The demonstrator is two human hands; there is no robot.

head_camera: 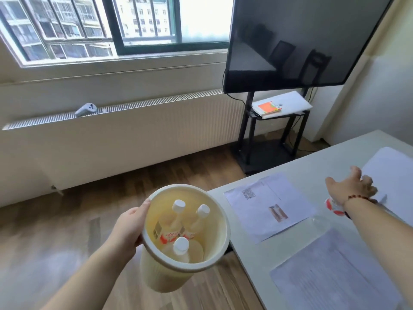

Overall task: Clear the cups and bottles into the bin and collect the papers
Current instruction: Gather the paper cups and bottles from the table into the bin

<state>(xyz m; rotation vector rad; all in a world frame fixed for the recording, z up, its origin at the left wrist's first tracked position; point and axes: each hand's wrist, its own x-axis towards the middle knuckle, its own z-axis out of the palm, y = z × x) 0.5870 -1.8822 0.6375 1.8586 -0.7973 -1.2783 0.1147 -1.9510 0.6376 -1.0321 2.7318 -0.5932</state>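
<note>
My left hand (127, 231) grips the rim of a cream round bin (221, 224), held just off the table's left edge. Three white-capped bottles (178, 222) stand inside it. My right hand (353, 186) reaches over the white table (312, 166) with fingers spread, holding nothing, its fingertips at the edge of a blank white sheet (395, 175). A bottle with a red and white label (333, 205) lies on the table under my wrist, partly hidden. A printed sheet with a QR code (268, 206) and another printed sheet (335, 271) lie flat nearer me.
A dark screen (301, 39) on a black stand (266, 151) is beyond the table, with an orange book (269, 107) on its shelf. A long radiator (134, 135) runs under the window, with a grey controller (86, 109) on top. The floor is wood.
</note>
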